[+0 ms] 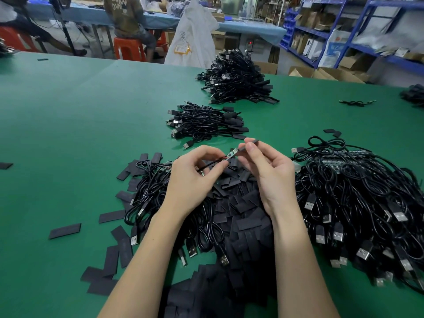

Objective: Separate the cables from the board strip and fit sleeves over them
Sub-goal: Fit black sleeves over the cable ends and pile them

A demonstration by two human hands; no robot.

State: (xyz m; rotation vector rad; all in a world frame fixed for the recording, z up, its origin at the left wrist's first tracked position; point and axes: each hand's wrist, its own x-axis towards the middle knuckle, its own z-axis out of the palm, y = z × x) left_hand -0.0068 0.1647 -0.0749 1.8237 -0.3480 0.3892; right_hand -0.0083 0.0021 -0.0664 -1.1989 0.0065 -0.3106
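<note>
Centre of frame, above the heap of flat black sleeves [241,203]: a thin black cable [210,165] ending in a small green circuit board [230,154] is pinched by the left hand [195,177]. A narrow dark sleeve [250,142] is pinched in the right hand [268,171], touching the board's upper-right tip. Long axis runs lower left to upper right; the sleeve lies in line. Open green table [80,111] is seen to the left; cable piles crowd the right.
</note>
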